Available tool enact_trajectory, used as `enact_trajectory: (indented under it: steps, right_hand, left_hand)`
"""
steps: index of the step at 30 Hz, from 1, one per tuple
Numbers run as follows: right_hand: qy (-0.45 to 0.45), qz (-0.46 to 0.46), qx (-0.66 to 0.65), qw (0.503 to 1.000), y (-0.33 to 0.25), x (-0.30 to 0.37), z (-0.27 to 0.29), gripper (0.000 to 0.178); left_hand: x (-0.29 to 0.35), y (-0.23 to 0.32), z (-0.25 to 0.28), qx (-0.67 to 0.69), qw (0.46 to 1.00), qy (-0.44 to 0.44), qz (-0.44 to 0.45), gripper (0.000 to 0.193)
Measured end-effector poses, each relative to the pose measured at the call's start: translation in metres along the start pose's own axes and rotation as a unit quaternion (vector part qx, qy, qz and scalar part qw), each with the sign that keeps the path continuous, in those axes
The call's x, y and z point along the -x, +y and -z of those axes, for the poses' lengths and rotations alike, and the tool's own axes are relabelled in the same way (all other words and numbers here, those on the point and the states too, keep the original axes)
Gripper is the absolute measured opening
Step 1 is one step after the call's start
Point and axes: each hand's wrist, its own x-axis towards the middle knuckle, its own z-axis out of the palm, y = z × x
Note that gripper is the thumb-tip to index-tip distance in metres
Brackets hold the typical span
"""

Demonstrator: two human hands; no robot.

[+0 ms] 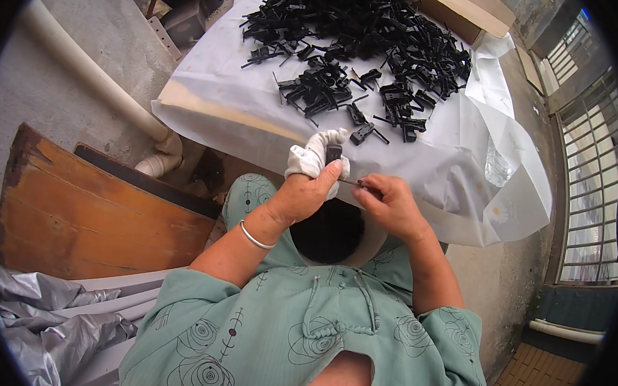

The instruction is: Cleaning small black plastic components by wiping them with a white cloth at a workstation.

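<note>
While the head camera looks down past the person's lap, the left hand (309, 186) holds a small, blocky black part (333, 153) upright, its bare thumb laid against the lower end and its fingers curled behind. White knitted cloth (304, 161), apparently a glove, covers those fingers and bunches around the part. Just to the right, the right hand (395, 204) is bare and closed narrowly, thumb and fingertips pinching a thin, dark, metallic-looking rod (350, 183) that points toward the left hand; whether its tip touches the black part cannot be told. Both hands are close together, above the pale rim of a round container with a dark interior (375, 241) between the knees, and near the front edge of a table covered in translucent white plastic sheeting (221, 74).

On that sheeting, toward the far side, lies a broad heap of black parts with thin protruding stems (354, 26), a few lying singly at its near edge. Behind its right side is a brown cardboard box (469, 12). A smooth white bangle (255, 238) circles the left wrist, and the person wears sage-green patterned clothing (258, 324). To the left, an orange-brown wooden panel (102, 216) lies below a cream-coloured pipe (93, 70); crumpled silver sheeting (47, 311) fills the lower-left corner.
</note>
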Motion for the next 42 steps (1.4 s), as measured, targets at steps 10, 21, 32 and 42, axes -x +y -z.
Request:
enact_trajectory:
  steps: [10,21,32,42]
  right_hand:
    - [0.101,0.004,-0.110,0.989,-0.019,-0.010,-0.003,0.012]
    - [0.018,-0.020,-0.038,0.999,-0.015,-0.009,-0.010,0.023]
    - [0.250,0.008,0.373,0.893,0.030,-0.046,0.006,0.020]
    - [0.008,-0.124,-0.103,0.987,-0.016,-0.007,-0.010,0.024]
  left_hand:
    - [0.001,-0.003,-0.010,-0.170,0.974,-0.094,-0.117,0.032]
    - [0.005,-0.009,-0.011,-0.377,0.911,-0.041,-0.159,0.028]
    - [0.000,-0.007,0.006,-0.493,0.843,-0.036,-0.212,0.025]
    - [-0.007,-0.024,-0.002,-0.252,0.941,0.048,-0.221,0.035]
